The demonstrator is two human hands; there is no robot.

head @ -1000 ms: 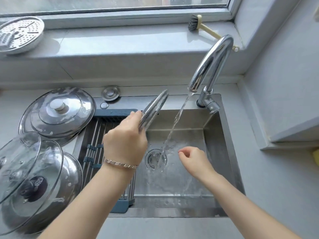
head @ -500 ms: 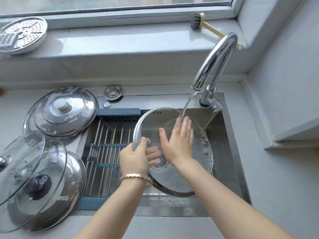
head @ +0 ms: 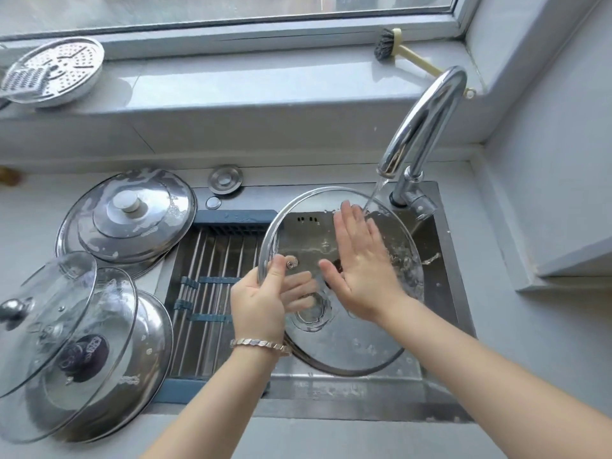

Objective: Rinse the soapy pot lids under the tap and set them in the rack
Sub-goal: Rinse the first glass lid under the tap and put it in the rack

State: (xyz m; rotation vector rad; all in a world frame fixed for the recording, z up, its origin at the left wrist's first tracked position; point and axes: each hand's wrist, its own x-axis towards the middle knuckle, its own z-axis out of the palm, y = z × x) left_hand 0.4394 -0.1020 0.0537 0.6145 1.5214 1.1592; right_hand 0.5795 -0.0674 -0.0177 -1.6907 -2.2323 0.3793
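The round glass pot lid with a steel rim [head: 357, 346] has turned broadside since a second ago, when my left hand [head: 261, 303] held it edge-on. It now tilts over the steel sink [head: 447, 260], far edge under the running chrome tap [head: 427, 117]. My left hand grips its near-left rim. My right hand [head: 361, 270], curled before, lies flat and released on the glass. I judge rinsing is underway. The blue-framed bar rack [head: 212, 293] at the sink's left side comes next. Other soapy lids [head: 132, 217] wait at the tabletop's [head: 331, 438] left edge.

Window [head: 231, 8] across the top, pale frame, daylight coming through, glossy grey sill [head: 251, 84] below it catching reflections, plain grey wall [head: 563, 160] at right, light grey countertop [head: 530, 326] lower right
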